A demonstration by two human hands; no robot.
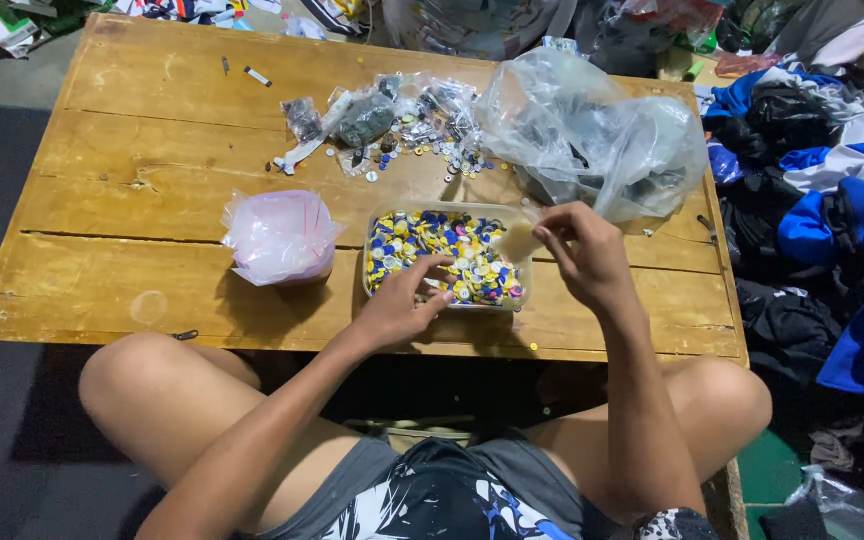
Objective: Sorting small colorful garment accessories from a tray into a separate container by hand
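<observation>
A clear plastic tray (pixel 376 252) full of small yellow, blue and white round pieces sits at the near edge of a wooden table (pixel 122 210). My left hand (pixel 404 302) rests on the tray's front left part, fingers curled among the pieces. My right hand (pixel 582 250) hovers over the tray's right end and pinches a small pale bag (pixel 515 240) between thumb and fingers.
A pink-tinted plastic bag bundle (pixel 280 238) lies left of the tray. A large clear plastic bag (pixel 592 135) stands behind it on the right. Small bags and scattered round pieces (pixel 402 125) lie mid-table. Piled blue and black clothes (pixel 822 200) fill the floor at right.
</observation>
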